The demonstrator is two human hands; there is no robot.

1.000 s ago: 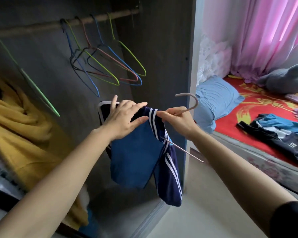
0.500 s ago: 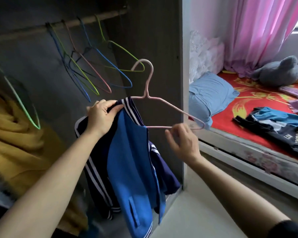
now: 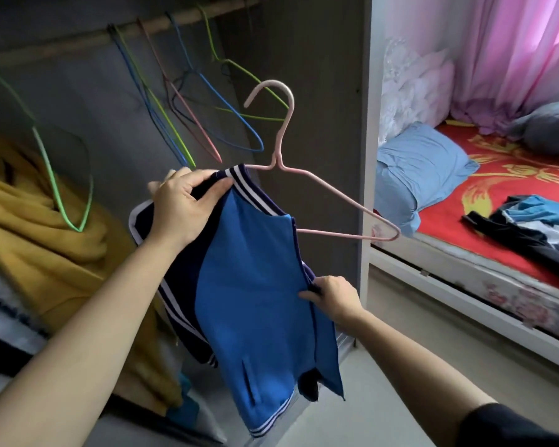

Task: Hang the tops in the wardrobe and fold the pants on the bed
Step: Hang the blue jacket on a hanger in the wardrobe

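Held up before the open wardrobe [image 3: 320,91], below the rod [image 3: 136,30]: jacket [image 3: 249,301], one shoulder on a pink hanger [image 3: 307,188]. Gripped at the collar by left hand [image 3: 184,204], pinched at the front edge by right hand [image 3: 334,298]. Noted near the front edge of the bed [image 3: 449,214]: heaped clothes [image 3: 523,224].
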